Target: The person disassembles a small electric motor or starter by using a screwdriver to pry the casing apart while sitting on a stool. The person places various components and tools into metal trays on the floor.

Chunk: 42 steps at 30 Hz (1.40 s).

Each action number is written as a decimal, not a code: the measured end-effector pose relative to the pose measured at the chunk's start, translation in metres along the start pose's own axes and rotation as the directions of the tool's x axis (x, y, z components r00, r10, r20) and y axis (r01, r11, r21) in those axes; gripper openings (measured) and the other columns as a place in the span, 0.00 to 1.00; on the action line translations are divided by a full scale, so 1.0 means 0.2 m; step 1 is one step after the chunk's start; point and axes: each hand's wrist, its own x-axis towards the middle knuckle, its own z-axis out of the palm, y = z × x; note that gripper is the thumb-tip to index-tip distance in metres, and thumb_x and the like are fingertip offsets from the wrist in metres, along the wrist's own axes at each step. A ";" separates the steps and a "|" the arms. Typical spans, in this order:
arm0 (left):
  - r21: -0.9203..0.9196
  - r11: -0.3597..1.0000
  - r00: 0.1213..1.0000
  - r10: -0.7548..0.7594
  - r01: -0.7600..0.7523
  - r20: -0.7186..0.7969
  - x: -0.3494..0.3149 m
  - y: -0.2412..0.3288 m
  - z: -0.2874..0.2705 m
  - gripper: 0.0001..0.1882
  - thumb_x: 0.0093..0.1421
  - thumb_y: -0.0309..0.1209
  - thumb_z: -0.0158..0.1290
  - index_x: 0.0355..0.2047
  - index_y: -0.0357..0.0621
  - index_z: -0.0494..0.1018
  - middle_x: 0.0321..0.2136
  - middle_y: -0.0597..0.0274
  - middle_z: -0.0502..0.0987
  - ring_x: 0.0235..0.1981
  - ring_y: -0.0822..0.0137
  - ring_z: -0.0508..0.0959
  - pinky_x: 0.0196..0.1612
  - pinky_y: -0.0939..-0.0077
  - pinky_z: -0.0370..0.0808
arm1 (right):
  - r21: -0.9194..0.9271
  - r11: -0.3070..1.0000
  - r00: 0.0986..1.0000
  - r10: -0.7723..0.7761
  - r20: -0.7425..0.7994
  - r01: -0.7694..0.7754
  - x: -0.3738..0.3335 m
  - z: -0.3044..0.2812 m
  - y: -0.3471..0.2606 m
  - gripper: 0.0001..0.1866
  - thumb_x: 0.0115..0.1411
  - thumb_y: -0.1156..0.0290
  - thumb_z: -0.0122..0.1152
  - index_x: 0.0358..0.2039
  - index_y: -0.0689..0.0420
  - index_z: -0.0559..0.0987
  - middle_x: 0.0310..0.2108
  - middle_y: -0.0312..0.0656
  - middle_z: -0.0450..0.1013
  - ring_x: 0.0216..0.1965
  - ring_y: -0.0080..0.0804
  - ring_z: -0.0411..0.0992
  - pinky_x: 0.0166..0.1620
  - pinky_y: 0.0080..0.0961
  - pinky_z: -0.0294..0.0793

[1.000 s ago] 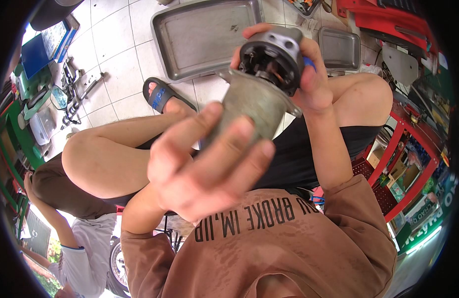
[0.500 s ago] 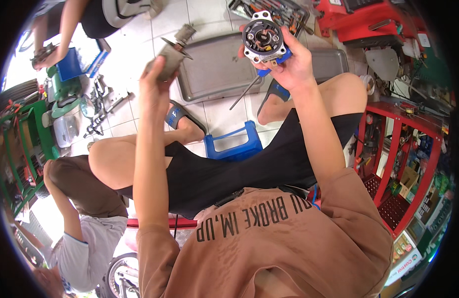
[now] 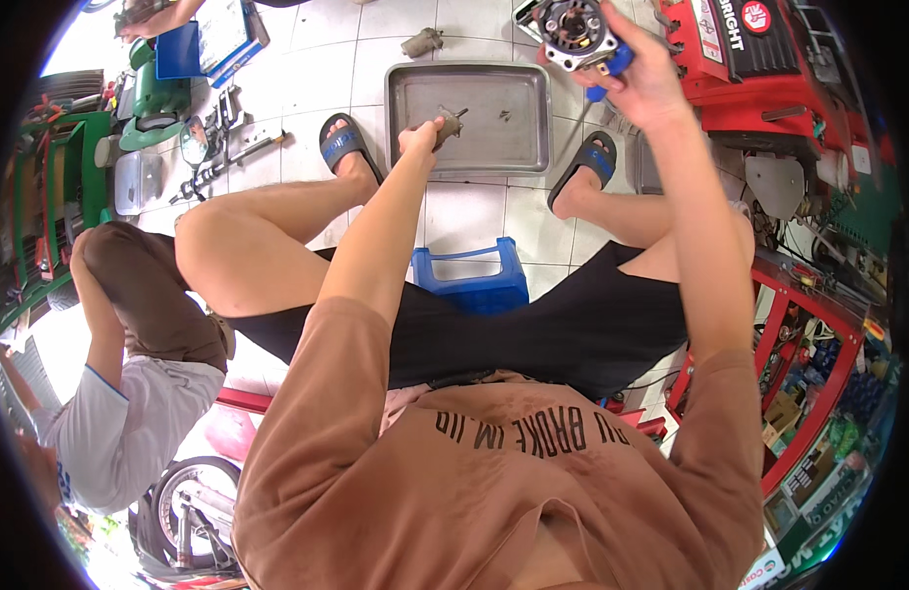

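Observation:
My left hand [image 3: 423,143] is closed round a dull grey metal part [image 3: 449,124] with a thin shaft sticking out. It is held low over the left half of a shallow grey metal tray [image 3: 469,169] on the floor. Raised at the upper right, my right hand [image 3: 649,81] grips a round motor part [image 3: 571,31] with a bright metal flange and a dark, coppery inside. The same hand also holds a screwdriver [image 3: 617,61] by its blue handle, its shaft slanting down. Fingers behind the motor part are partly hidden.
A small metal cylinder [image 3: 422,41] lies on the tiles beyond the tray. Near my knees stands a blue plastic stool [image 3: 474,280]. Metal motorcycle parts [image 3: 223,147] lie at left, beside a co-worker [image 3: 150,393]. A red toolbox [image 3: 769,88] and red rack [image 3: 818,393] flank my right.
My left hand has moved right and down over the tray with the grey metal part. The right hand has gone up and right, still holding the motor part and screwdriver. The view has shifted.

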 end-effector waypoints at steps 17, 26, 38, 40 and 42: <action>0.521 0.854 0.899 0.232 -0.005 -0.372 0.23 -0.16 -0.01 0.28 0.51 0.44 0.60 0.41 0.30 0.68 0.43 0.39 0.71 0.47 0.45 0.71 0.49 0.56 0.68 | 0.336 0.808 0.873 0.475 0.113 -0.483 0.54 -0.49 1.17 0.23 0.62 0.49 0.47 0.35 0.58 0.75 0.27 0.55 0.75 0.07 0.18 0.49 0.21 0.18 0.57; 0.271 0.849 0.871 0.357 -0.453 0.337 0.08 0.09 0.00 0.26 0.51 0.34 0.61 0.47 0.33 0.69 0.45 0.49 0.73 0.45 0.62 0.75 0.46 0.71 0.72 | 0.251 0.768 0.797 0.604 0.026 -0.590 0.64 -0.51 1.34 0.20 0.61 0.49 0.50 0.34 0.53 0.76 0.27 0.52 0.76 0.07 0.15 0.48 0.20 0.17 0.57; 0.248 0.802 0.775 0.365 -0.543 0.516 0.07 0.00 0.00 0.42 0.44 0.25 0.66 0.58 0.33 0.57 0.46 0.48 0.73 0.44 0.65 0.76 0.46 0.75 0.74 | 0.250 0.728 0.708 0.683 -0.181 -0.639 0.74 -0.47 1.58 0.26 0.60 0.42 0.50 0.20 0.54 0.67 0.14 0.33 0.63 0.10 0.18 0.56 0.15 0.19 0.57; 0.278 0.757 0.774 0.434 -0.591 0.461 0.10 -0.01 0.00 0.43 0.42 0.26 0.67 0.57 0.33 0.59 0.44 0.49 0.74 0.41 0.67 0.78 0.43 0.76 0.76 | 0.091 0.781 0.726 0.611 -0.316 -0.618 0.77 -0.49 1.67 0.27 0.59 0.42 0.50 0.22 0.55 0.69 0.16 0.35 0.64 0.12 0.21 0.59 0.16 0.21 0.61; 0.291 0.742 0.771 0.450 -0.604 0.451 0.09 -0.01 0.00 0.43 0.41 0.26 0.67 0.57 0.33 0.59 0.43 0.50 0.74 0.41 0.67 0.78 0.42 0.76 0.77 | -0.071 0.849 0.791 0.453 -0.411 -0.523 0.80 -0.53 1.74 0.28 0.59 0.42 0.51 0.25 0.59 0.71 0.18 0.37 0.66 0.16 0.25 0.64 0.19 0.21 0.66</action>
